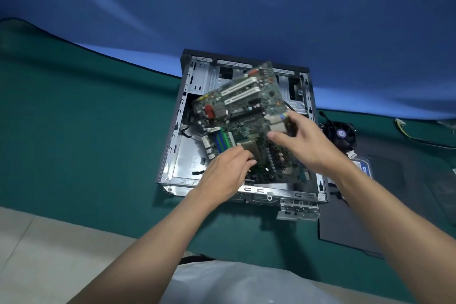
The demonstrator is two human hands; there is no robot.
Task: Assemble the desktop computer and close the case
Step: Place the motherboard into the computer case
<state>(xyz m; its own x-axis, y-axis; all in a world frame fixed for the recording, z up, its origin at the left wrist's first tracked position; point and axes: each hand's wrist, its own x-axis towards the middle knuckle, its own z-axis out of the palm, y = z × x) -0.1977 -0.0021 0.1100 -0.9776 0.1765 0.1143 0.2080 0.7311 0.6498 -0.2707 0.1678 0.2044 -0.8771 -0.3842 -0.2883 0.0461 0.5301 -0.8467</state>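
An open desktop case (177, 131) of bare grey metal lies flat on the green mat. Above its inside hangs a green motherboard (246, 108), tilted and blurred, with white slots and blue and green memory slots. My left hand (227, 173) grips the board's near edge, fingers curled under it. My right hand (303, 140) pinches the silver port block at the board's right edge. The near part of the board is hidden behind both hands.
A black cooler fan (343, 134) with cable sits right of the case. Below it lie a hard drive (364, 168) and the dark side panel (357, 217). A yellow cable (404, 131) lies at the far right. A blue cloth (222, 7) hangs behind the mat.
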